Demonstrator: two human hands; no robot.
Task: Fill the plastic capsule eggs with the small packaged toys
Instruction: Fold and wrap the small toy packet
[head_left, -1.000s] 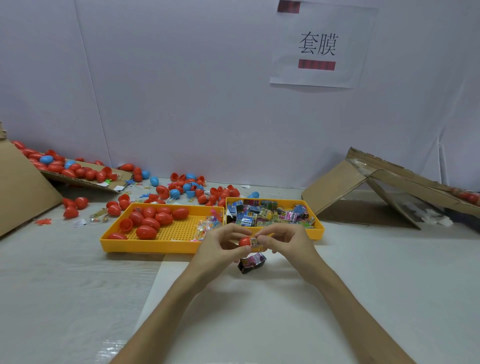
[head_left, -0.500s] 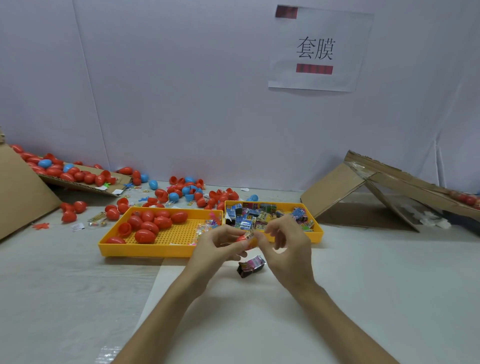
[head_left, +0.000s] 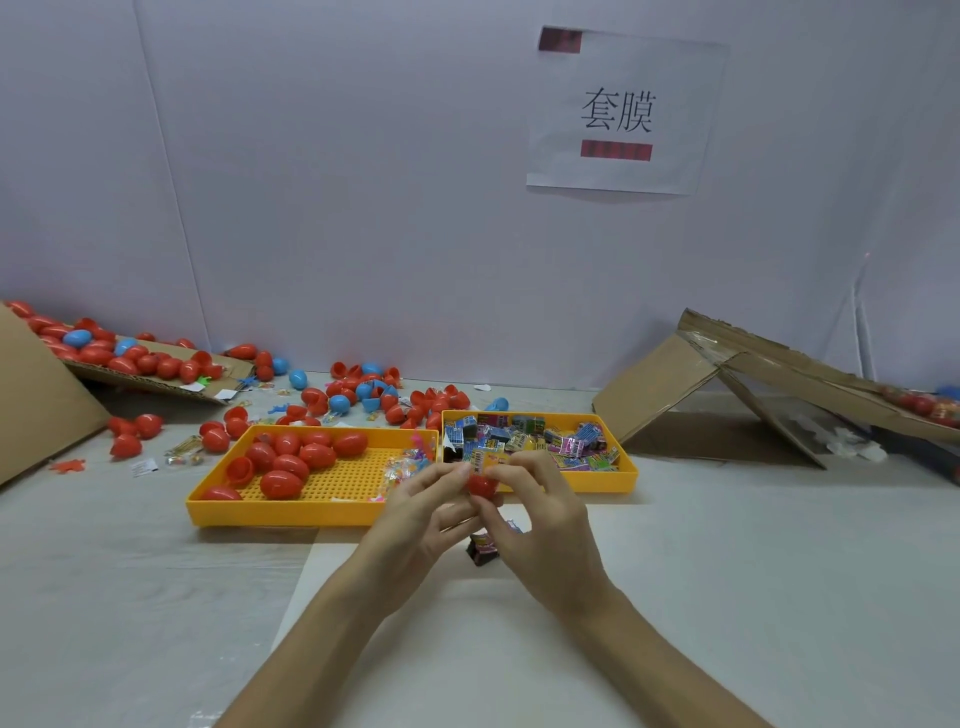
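Red plastic egg half (head_left: 480, 487) sits just in front of the yellow toy tray (head_left: 626, 480), pinched in the fingers of the left hand (head_left: 415, 514). The right hand (head_left: 540, 519) pinches a packaged toy (head_left: 487, 461) poking from its mouth. Another packet (head_left: 480, 552) lies nearer than that tray, beneath both hands.

My forearms reach forward and angle inward, so that my raised hands meet fingertip to fingertip in front of me. My left hand (head_left: 421, 514) is turned partly palm up, its fingers curled round a red egg half (head_left: 480, 487). My right hand (head_left: 540, 525), its back toward me, pinches a small packet (head_left: 485, 460) with thumb and forefinger just above.
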